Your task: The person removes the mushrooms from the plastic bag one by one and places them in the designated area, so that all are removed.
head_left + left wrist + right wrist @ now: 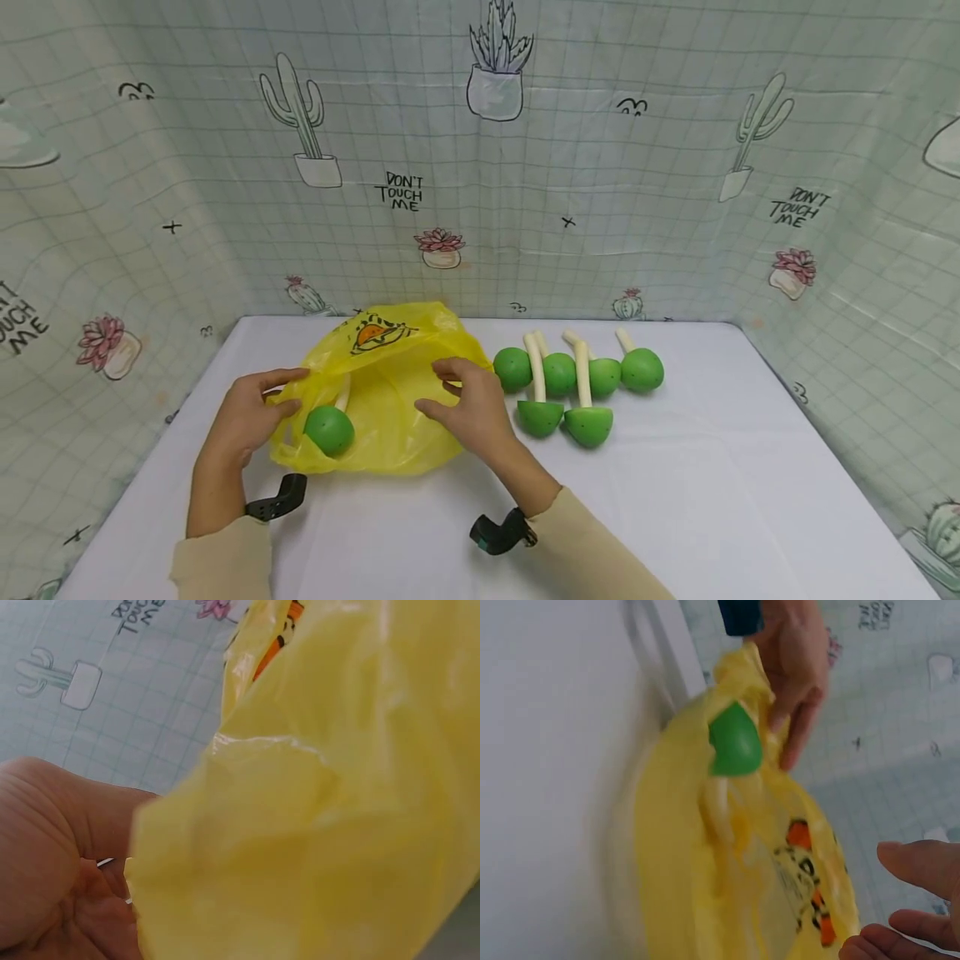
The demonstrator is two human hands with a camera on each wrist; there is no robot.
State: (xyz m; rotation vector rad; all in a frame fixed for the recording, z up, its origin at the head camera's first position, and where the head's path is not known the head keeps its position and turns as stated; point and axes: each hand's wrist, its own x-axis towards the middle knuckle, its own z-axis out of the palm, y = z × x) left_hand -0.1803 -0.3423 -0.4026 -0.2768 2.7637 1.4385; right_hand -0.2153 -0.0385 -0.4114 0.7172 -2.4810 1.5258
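Observation:
A yellow plastic bag with a printed picture lies with its mouth spread toward the front of the table. My left hand pinches the bag's left edge between thumb and fingers; the bag hides some fingertips in the left wrist view. One green-capped toy mushroom with a pale stem sits inside the bag near that hand, and its green cap also shows in the right wrist view. By the bag's right side, my right hand holds nothing, its thumb and fingers apart.
Several more green-capped toy mushrooms lie grouped right of the bag, close to my right hand. The white table ends at a patterned cloth behind and at both sides.

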